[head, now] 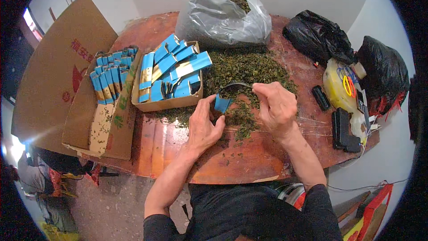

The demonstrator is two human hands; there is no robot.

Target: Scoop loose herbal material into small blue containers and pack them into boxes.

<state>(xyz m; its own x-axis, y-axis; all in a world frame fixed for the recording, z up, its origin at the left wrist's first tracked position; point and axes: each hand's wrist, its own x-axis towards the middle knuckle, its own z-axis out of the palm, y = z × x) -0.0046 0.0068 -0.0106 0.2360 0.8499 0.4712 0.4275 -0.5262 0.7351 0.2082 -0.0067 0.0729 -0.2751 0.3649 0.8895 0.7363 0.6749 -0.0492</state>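
Observation:
My left hand (206, 122) grips a small blue packet (222, 104) upright between fingers and thumb, just in front of a heap of loose dried leaves (250, 68), probably tea. Between the fingertips of my right hand (278, 108) is one end of a thin, curved strip (236, 84). Its other end reaches the top of the packet; whether it goes inside, I cannot tell. To the left, a shallow cardboard box (167, 105) holds several blue and gold packets (160, 67) lying loosely across each other.
A large open carton (123, 134) at left holds upright packets (108, 83). Behind the leaves stands a clear plastic bag (227, 20) of more leaves. At right are black plastic bags (317, 36), a yellow round container (334, 87) and a black device (344, 130). The wooden table's front edge (230, 179) is near my body.

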